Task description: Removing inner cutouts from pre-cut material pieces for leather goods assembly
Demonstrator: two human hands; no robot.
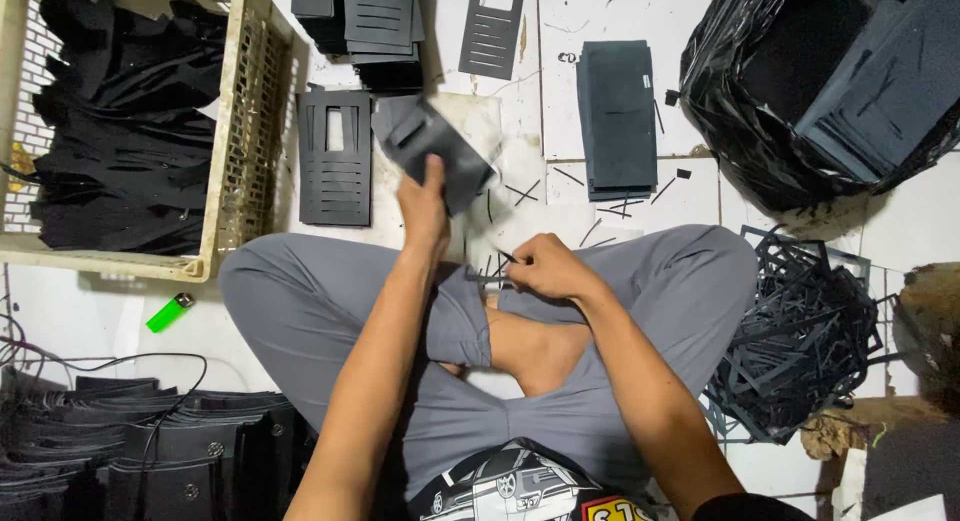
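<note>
Item: dark cut sheet (pixel 440 146), flat piece of black-grey material with slots, motion-blurred; held up over the tiled floor (pixel 560 11) just ahead of the crossed legs, in the left hand (pixel 425 201); fingers closed around its lower edge, thumb side pressed on the face. Handling, judged: light, thin, flexible rather than rigid, likely to flop if taken by one corner; matte surface, probably not slippery; slotted areas look weak, so best held on a solid margin near an edge, as it is now.

Right hand (pixel 545 266): rests low over the knee, fingers curled shut on a slim dark tool (pixel 505 256), kind too small to tell.

Surroundings: slotted panel (pixel 335 156) lying flat on the floor just left of the held sheet; stack of plain dark sheets (pixel 617 116) ahead to the right; cream plastic crate (pixel 240 131) holding black pieces, far left; black plastic bag (pixel 760 101) with more sheets, upper right; heap of cut-out offcuts (pixel 800 336) beside the right knee; green lighter (pixel 170 312) on the floor, left.
</note>
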